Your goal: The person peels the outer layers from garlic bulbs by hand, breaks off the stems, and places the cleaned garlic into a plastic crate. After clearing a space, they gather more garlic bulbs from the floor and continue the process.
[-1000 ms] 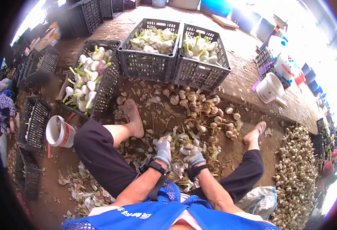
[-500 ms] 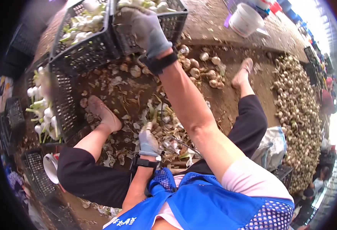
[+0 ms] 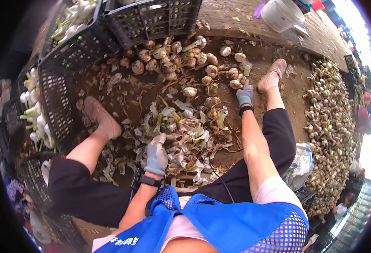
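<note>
My right hand point(image 3: 245, 95), in a grey glove, reaches out to the right over the soil. Its stretched fingers are at the edge of a small group of garlic bulbs point(image 3: 235, 83), and no bulb shows clearly inside them. Low over a heap of peeled garlic skins and cut stalks point(image 3: 189, 122) is my left hand point(image 3: 157, 154), also gloved. Its thumb and fingers stand apart, with nothing visible between them. More unpeeled garlic bulbs point(image 3: 164, 57) lie in a loose row beyond the heap.
Black crates with white garlic stand at upper left point(image 3: 78, 46), top point(image 3: 151, 23) and left point(image 3: 59, 105). A white bucket point(image 3: 281, 16) is at the upper right. A large garlic pile point(image 3: 329, 139) and a white sack point(image 3: 300, 166) lie right. My feet flank the heap.
My right hand has left the top crate and come down to the garlic bulbs at the right. My left hand has shifted slightly left. The view has tilted down, showing more bulbs.
</note>
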### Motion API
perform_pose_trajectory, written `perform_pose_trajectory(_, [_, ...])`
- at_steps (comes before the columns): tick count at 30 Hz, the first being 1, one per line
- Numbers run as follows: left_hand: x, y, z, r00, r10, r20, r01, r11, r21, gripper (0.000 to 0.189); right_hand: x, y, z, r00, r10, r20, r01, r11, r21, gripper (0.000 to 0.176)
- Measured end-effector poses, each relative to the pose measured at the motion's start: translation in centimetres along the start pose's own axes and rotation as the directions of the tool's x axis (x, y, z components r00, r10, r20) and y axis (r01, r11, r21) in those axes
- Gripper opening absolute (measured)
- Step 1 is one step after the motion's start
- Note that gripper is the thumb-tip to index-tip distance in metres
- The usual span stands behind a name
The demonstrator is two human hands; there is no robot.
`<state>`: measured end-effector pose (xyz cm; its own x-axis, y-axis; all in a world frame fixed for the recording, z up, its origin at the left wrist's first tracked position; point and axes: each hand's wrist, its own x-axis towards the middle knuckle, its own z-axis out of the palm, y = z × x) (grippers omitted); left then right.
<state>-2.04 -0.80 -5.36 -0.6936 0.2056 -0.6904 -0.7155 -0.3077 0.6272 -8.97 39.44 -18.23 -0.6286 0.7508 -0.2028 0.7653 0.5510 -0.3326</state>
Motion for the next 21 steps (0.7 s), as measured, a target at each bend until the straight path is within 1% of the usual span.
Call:
perform_pose_trajectory(1, [-0.2, 0.0, 0.6, 0.999, 0.036, 0.015, -0.037, 0.998, 0.041, 0.029, -0.1, -0.4, -0.6, 0.994, 0.095, 0.062, -0.092, 0.994, -0.052, 0.056])
perform_pose_trajectory(2, [-0.2, -0.2, 0.9, 1.0, 0.015, 0.004, -0.015, 0.998, 0.059, 0.029, -0.1, -0.3, -0.5, 0.994, 0.09, 0.059, -0.088, 0.995, -0.04, 0.048])
perform_pose_trajectory(3, [-0.2, -0.4, 1.0, 1.0, -0.007, -0.005, 0.008, 0.997, 0.078, 0.028, 0.1, 0.3, 0.4, 0.995, 0.07, 0.071, -0.067, 0.997, -0.04, 0.048])
perform_pose_trajectory(4, [0.1, -0.8, 0.8, 0.999, -0.026, 0.021, 0.025, 0.998, 0.065, 0.027, 0.1, 1.2, 2.0, 0.945, -0.015, 0.326, 0.011, 1.0, 0.014, 0.041])
perform_pose_trajectory(5, [0.1, -0.9, 0.8, 0.995, -0.102, 0.001, 0.102, 0.995, 0.017, 0.024, -0.2, 1.6, 2.7, 0.827, -0.104, 0.552, 0.07, 0.994, 0.082, 0.034])
perform_pose_trajectory(6, [0.2, -1.1, 1.0, 0.996, -0.091, -0.009, 0.091, 0.996, -0.018, 0.023, -2.8, 0.7, 2.5, 0.766, -0.163, 0.622, -0.204, 0.855, 0.476, 0.031])
perform_pose_trajectory(7, [0.3, -1.3, 1.1, 0.996, -0.083, -0.015, 0.082, 0.995, -0.052, 0.023, -6.9, -1.2, 1.7, 0.715, -0.253, 0.652, -0.473, 0.511, 0.718, 0.029])
perform_pose_trajectory(8, [0.4, -1.4, 1.1, 0.994, -0.109, 0.018, 0.11, 0.99, -0.091, 0.023, -11.2, -5.0, -1.2, 0.81, -0.18, 0.558, -0.324, 0.655, 0.682, 0.028])
perform_pose_trajectory(9, [0.3, -1.6, 0.9, 0.995, -0.08, 0.063, 0.086, 0.993, -0.087, 0.027, -15.0, -8.5, -3.3, 0.888, -0.131, 0.44, -0.18, 0.782, 0.597, 0.03])
perform_pose_trajectory(10, [-0.3, -1.4, 1.0, 0.992, -0.06, 0.106, 0.073, 0.99, -0.123, 0.031, -16.8, -9.2, -2.1, 0.866, -0.259, 0.428, -0.183, 0.631, 0.754, 0.032])
perform_pose_trajectory(11, [-0.9, -0.9, 1.3, 0.988, -0.034, 0.149, 0.058, 0.986, -0.158, 0.034, -18.4, -10.0, -1.0, 0.841, -0.382, 0.384, -0.196, 0.446, 0.873, 0.035])
perform_pose_trajectory(12, [-1.0, -0.4, 1.6, 0.986, -0.073, 0.148, 0.104, 0.971, -0.214, 0.042, -21.0, -11.8, -1.7, 0.844, -0.444, 0.301, 0.009, 0.573, 0.82, 0.034])
perform_pose_trajectory(13, [-1.6, 0.3, 2.0, 0.987, -0.069, 0.143, 0.116, 0.928, -0.354, 0.034, -24.1, -13.7, -3.5, 0.827, -0.515, 0.226, 0.217, 0.662, 0.717, 0.035])
perform_pose_trajectory(14, [-1.5, 0.5, 1.6, 0.968, 0.027, 0.249, 0.089, 0.892, -0.443, 0.032, -26.5, -15.1, -5.0, 0.769, -0.595, 0.234, 0.253, 0.62, 0.743, 0.038])
perform_pose_trajectory(15, [-1.1, 0.5, 1.0, 0.931, 0.133, 0.339, 0.073, 0.845, -0.53, 0.03, -28.0, -15.2, -4.5, 0.748, -0.635, 0.19, 0.318, 0.595, 0.738, 0.041])
perform_pose_trajectory(16, [0.8, 0.2, 0.0, 0.938, 0.148, 0.315, 0.102, 0.748, -0.655, 0.025, -28.9, -15.3, -5.0, 0.73, -0.674, 0.118, 0.381, 0.544, 0.748, 0.04])
perform_pose_trajectory(17, [1.7, 0.3, -1.1, 0.935, 0.149, 0.321, 0.084, 0.787, -0.611, 0.022, -29.5, -15.3, -6.2, 0.707, -0.706, 0.042, 0.443, 0.488, 0.752, 0.039])
perform_pose_trajectory(18, [0.0, 1.7, -0.6, 0.911, 0.198, 0.362, 0.049, 0.82, -0.57, 0.024, -30.6, -15.8, -9.3, 0.739, -0.629, 0.242, 0.033, 0.392, 0.919, 0.035])
perform_pose_trajectory(19, [-2.2, 3.3, 0.5, 0.882, 0.237, 0.407, 0.016, 0.849, -0.528, 0.025, -29.9, -15.2, -9.5, 0.744, -0.617, 0.256, -0.096, 0.28, 0.955, 0.028])
perform_pose_trajectory(20, [-3.1, 3.9, 1.1, 0.857, 0.261, 0.443, -0.027, 0.883, -0.469, 0.028, -29.7, -15.0, -10.5, 0.741, -0.593, 0.315, -0.277, 0.157, 0.948, 0.026])
perform_pose_trajectory(21, [-3.7, 4.1, 1.5, 0.853, 0.257, 0.454, -0.019, 0.885, -0.465, 0.028, -29.6, -14.8, -11.5, 0.73, -0.574, 0.371, -0.44, 0.021, 0.898, 0.024])
